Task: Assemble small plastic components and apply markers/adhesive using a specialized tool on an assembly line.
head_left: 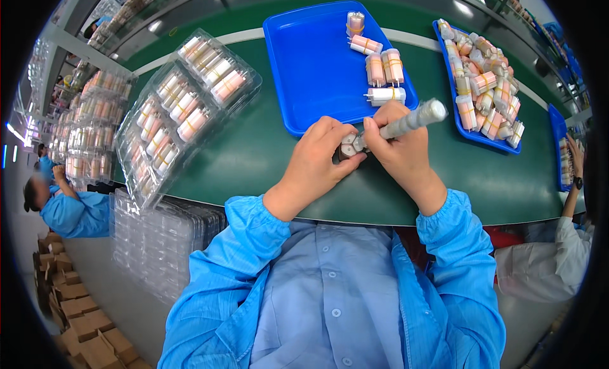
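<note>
My left hand (318, 158) is closed around a small bundle of cylinders (349, 145), whose round pale ends face up. My right hand (401, 145) grips a long translucent grey-white tube (415, 119). The tube slants up to the right, and its lower end meets the bundle or is very close to it. Both hands are over the green table's near side, just below a blue tray (304, 71). Along that tray's right side are several pink-and-white cylinder bundles (384, 67) with yellow bands. Some show thin metal prongs.
Clear plastic blister trays (244, 83) filled with similar bundles lie to the left. A second blue tray (466, 133) at the right is heaped with more. Stacked clear trays (158, 242) stand below the table's left edge. Other people work at both sides.
</note>
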`<state>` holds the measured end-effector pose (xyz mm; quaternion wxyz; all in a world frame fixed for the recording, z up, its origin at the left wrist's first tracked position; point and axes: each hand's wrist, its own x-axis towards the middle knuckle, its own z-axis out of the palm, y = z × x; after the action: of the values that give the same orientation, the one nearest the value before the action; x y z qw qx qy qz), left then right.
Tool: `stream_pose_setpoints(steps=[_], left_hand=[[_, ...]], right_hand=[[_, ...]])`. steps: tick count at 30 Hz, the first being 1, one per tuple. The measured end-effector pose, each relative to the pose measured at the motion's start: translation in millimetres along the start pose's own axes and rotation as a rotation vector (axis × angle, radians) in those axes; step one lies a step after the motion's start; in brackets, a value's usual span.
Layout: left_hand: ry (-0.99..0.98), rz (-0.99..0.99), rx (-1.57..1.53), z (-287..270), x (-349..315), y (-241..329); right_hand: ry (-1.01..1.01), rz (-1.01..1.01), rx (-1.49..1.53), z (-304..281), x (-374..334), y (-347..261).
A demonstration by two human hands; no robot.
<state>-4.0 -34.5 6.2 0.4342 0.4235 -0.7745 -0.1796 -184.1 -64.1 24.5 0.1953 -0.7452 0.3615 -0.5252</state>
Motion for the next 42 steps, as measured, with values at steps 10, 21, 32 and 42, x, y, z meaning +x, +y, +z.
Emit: stream_pose_setpoints(steps=[10, 21, 32, 42], left_hand=[[0.049, -0.12, 0.017, 6, -9, 5], [-0.068, -0.121, -0.15, 2, -14, 4], [0.012, -0.132, 0.115, 3, -13, 9], [-0.061, -0.154, -0.202, 0, -17, 9]], right_hand=[[0.011, 0.057, 0.08, 2, -2, 2], [-0.028, 0.082, 0.11, 2, -2, -1], [-0.052, 0.087, 0.096, 5, -4, 0], [-0.016, 0.091, 0.215, 2, 0, -1]])
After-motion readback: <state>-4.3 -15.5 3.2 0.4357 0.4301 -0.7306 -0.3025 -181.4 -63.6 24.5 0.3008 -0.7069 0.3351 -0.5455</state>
